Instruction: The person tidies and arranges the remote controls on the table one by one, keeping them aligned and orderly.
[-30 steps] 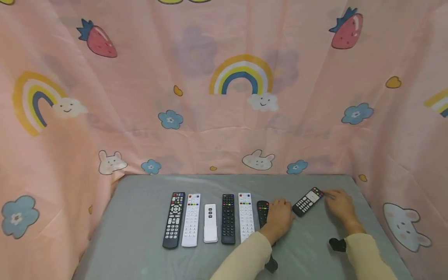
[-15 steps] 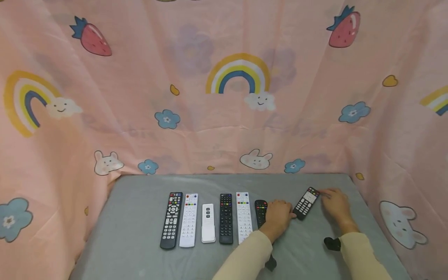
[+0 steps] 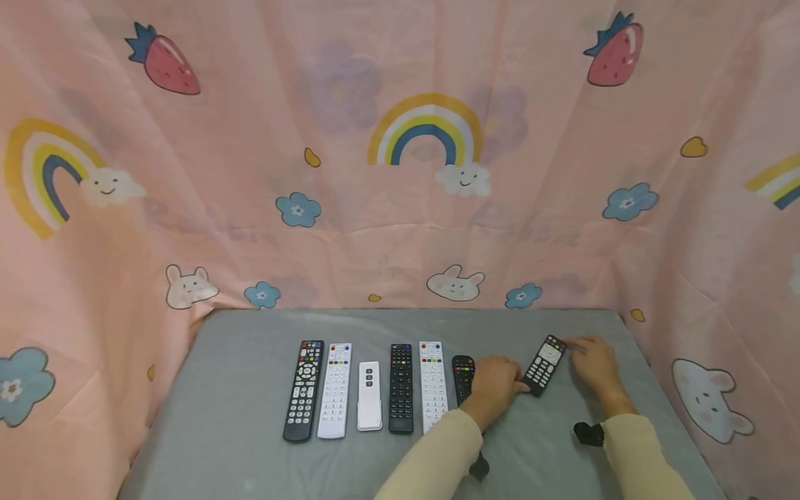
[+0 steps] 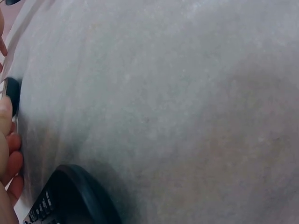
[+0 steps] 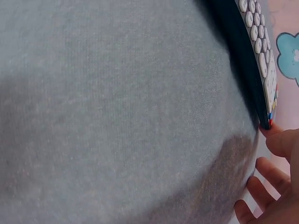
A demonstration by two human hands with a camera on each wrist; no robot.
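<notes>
A small black remote control [image 3: 544, 365] with white buttons lies slanted on the grey cloth between my hands. My left hand [image 3: 496, 385] touches its lower end with the thumb, also visible in the left wrist view at the dark end of the remote [image 4: 12, 95]. My right hand [image 3: 595, 364] reaches to its top corner with an extended finger. In the right wrist view, the thumb and a fingertip of this hand [image 5: 275, 177] meet the coloured-button end of the remote [image 5: 252, 65]. Partly hidden under my left wrist is another black remote [image 3: 463, 378].
Left of my hands several remotes stand in a row: a long black one [image 3: 304, 392], a white one [image 3: 335, 392], a short white one [image 3: 369, 399], a black one [image 3: 401, 389] and a white one [image 3: 432, 382]. A pink patterned curtain [image 3: 387, 243] surrounds the grey-covered table [image 3: 219, 417].
The small black remote has turned counter-clockwise to a steeper slant, its top end moving left with my right hand. My left hand stays almost in place. The head view has shifted slightly.
</notes>
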